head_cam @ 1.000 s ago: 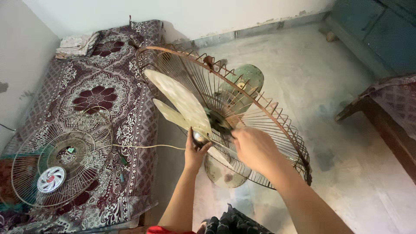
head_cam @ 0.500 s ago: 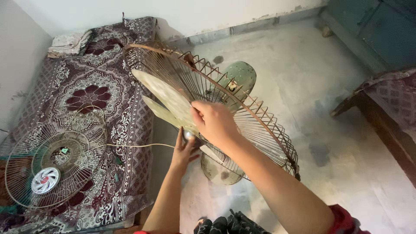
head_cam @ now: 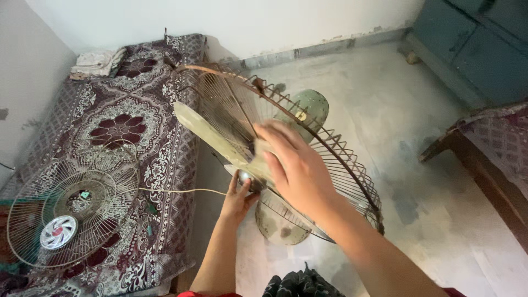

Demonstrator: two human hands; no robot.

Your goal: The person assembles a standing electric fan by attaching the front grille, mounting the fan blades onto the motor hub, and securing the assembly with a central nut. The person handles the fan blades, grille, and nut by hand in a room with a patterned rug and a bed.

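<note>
Figure: dismantling of an old pedestal fan, seen from above. The fan's rear guard, a rusted wire cage, serves as the landmark; it stands tilted on the concrete floor, with the green motor housing behind it. Inside the cage lie the pale fan blades, and at their centre the shiny hub cap. The left hand reaches up from below the cage, its fingers curled about the hub cap and touching it. The right hand, blurred, lies flat over a blade in front of the cage, fingers together and extended; whether they press or grip cannot be told. The step in hand appears to be freeing the hub cap while the blade is steadied. The next move would call for a firm hold on the blade against a turning of the cap. The detached front guard lies left of the cage on a patterned bedcover.
</note>
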